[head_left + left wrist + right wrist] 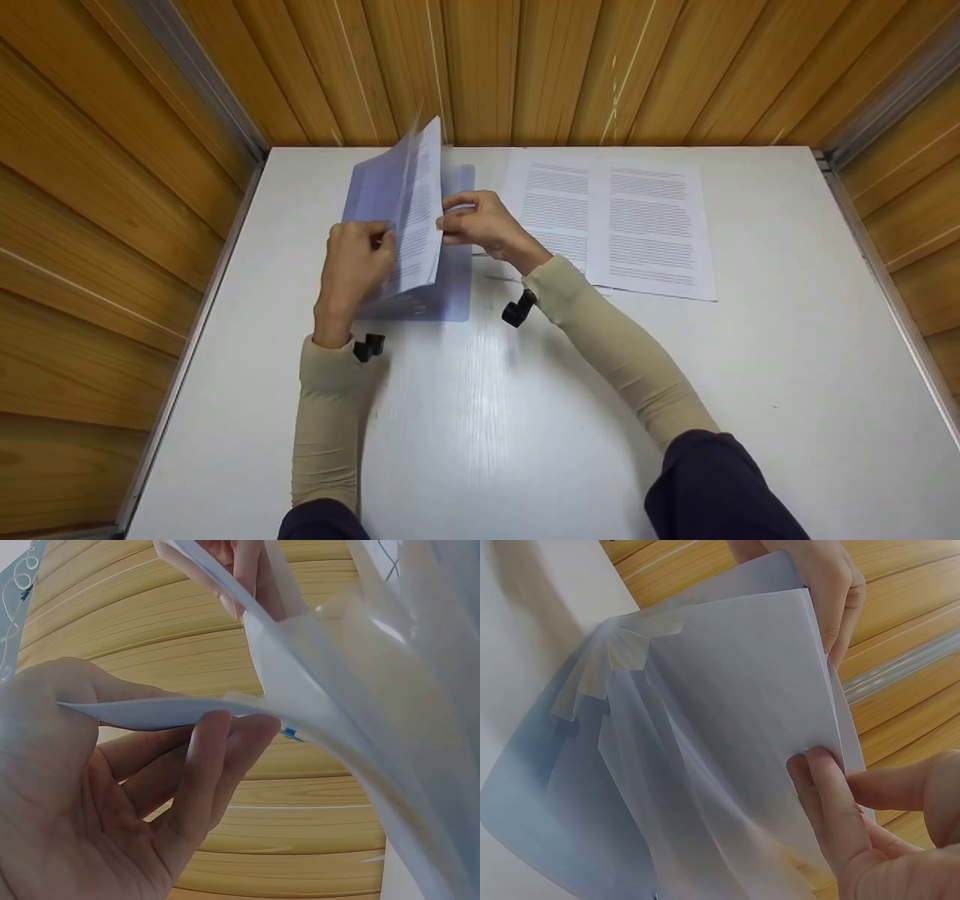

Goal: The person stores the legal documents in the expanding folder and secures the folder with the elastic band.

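Note:
A blue display folder (450, 300) with clear plastic pockets (626, 652) stands partly raised and fanned out at the table's back left. My left hand (352, 262) is on its left side. In the left wrist view, that hand's fingers (199, 772) curl against the bluish cover (150, 712), gripping its edge. Printed white sheets (421, 217) stand upright within the folder, their text facing right. At their right edge my right hand (484, 225) pinches the sheets, fingers (832, 802) on one face and thumb on the other.
Printed pages (652, 225) lie flat on the white table (480, 420), right of the folder. Wood-plank walls (480, 67) rise at the back and both sides. A small black wrist camera (517, 309) juts from my right cuff, and another black camera (369, 346) from my left.

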Tool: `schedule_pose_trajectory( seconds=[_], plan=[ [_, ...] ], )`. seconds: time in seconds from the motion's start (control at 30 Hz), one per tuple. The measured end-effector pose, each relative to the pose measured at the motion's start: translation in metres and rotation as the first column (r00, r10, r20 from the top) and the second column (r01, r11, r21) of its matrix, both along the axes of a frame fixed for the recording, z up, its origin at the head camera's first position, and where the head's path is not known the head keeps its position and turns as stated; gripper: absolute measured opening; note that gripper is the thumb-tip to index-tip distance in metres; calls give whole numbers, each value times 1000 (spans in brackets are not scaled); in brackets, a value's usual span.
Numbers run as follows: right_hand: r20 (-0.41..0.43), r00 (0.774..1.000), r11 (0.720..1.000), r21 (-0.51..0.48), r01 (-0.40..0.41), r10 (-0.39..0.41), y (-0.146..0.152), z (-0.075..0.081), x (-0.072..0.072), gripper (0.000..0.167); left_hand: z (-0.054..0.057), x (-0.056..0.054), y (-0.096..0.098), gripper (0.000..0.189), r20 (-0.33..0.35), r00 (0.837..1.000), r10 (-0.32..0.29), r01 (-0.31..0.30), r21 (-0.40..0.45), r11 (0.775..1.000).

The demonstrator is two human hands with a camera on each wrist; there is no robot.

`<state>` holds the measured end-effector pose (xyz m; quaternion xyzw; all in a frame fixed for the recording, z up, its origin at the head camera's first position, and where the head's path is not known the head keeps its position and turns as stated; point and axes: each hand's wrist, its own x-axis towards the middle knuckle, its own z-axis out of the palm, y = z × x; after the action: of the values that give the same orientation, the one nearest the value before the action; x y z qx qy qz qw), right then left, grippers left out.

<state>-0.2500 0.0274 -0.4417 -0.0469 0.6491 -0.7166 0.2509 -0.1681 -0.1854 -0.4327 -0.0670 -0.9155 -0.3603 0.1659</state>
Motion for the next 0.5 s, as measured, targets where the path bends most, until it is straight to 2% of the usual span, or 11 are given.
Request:
schedule_pose_trajectory(
  seconds=[0.3,0.5],
  plan=[
    [-13,1000,999,35,18,-17,-10,2,2,33,1,2,1,26,44,999,12,-12,11,1000],
    [-22,999,998,50,27,-26,-16,0,4,34,1,1,3,24,33,999,6,-6,4,1000]
  ],
)
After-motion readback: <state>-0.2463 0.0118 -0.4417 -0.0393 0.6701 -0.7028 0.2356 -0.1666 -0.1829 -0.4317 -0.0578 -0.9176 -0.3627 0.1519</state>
